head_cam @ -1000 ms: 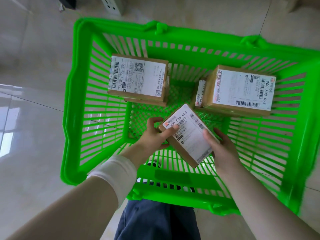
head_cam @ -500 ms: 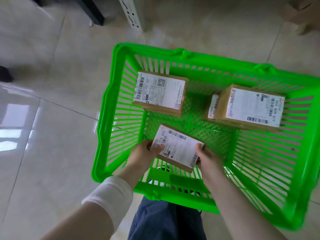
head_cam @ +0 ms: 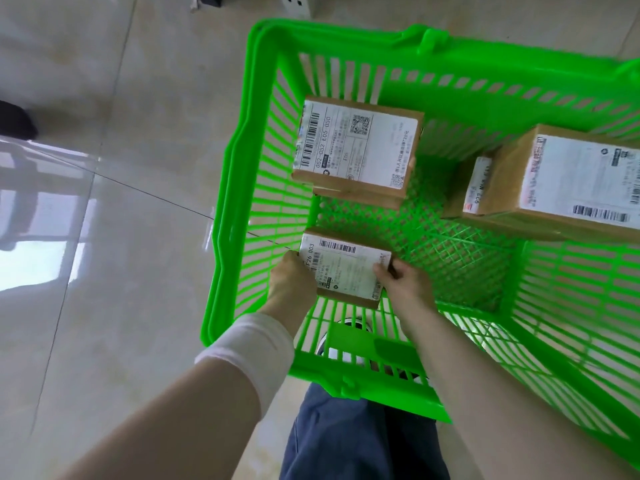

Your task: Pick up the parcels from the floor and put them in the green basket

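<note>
A small cardboard parcel (head_cam: pixel 343 268) with a white shipping label sits low in the near left corner of the green basket (head_cam: pixel 239 188). My left hand (head_cam: pixel 289 285) grips its left side and my right hand (head_cam: pixel 403 285) grips its right edge, thumb on top. Two labelled parcels (head_cam: pixel 356 150) are stacked at the far left of the basket. A larger parcel (head_cam: pixel 568 178) lies at the far right on top of another box (head_cam: pixel 479 185).
The basket stands on glossy beige floor tiles (head_cam: pixel 114 237). My blue trouser leg (head_cam: pixel 349 434) and a shoe (head_cam: pixel 346 341) are just below the basket's near wall. A white power strip (head_cam: pixel 294 3) and a dark object (head_cam: pixel 15 121) lie on the floor beyond.
Both hands have lowered the small parcel from mid-basket into the near left corner, turning it level. The camera moved closer and shifted left relative to the basket.
</note>
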Available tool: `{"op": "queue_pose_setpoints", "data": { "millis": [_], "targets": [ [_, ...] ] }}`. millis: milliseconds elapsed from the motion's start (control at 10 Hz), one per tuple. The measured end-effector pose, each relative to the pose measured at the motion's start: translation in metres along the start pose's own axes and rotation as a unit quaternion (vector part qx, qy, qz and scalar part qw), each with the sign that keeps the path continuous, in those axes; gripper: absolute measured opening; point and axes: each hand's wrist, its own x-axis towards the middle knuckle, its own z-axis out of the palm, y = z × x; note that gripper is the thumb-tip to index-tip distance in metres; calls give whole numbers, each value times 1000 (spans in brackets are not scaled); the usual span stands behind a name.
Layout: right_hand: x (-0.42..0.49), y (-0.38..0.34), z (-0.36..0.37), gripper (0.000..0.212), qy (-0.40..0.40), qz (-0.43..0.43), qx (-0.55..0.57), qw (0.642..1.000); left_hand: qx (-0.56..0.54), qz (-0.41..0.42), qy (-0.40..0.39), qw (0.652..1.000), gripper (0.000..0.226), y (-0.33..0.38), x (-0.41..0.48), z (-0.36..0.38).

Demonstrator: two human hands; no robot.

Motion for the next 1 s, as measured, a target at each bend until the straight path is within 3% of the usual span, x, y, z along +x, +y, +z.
{"op": "queue_pose_setpoints", "data": {
  "millis": [200,300,400,500,600,800,1000],
  "targets": [
    [-4,-4,1,32,-2,7,-21,1000,-22,-13,-11,1000,40,8,-13,-10],
    [-12,-10,0,46,-22,25,-18,999,-42,-2,3,999,43,13,-30,-17],
    [-44,-21,-12,72,-15,55,-5,998,-69,10,-4,998,41,18,-64,-29],
    [-101,-36,-38,77,-9,52,41,998,-93,9,-33,995,40,27,-122,-46],
    [-173,-60,-75,70,4,54,120,991,-74,32,-77,994,43,43,-194,-72],
    [-307,-104,-165,54,65,20,290,955,-23,168,-112,979,43,90,-334,-123],
    [-408,-79,-242,44,144,-9,435,889,6,259,-126,958,43,113,-456,-113]
  ]
}}
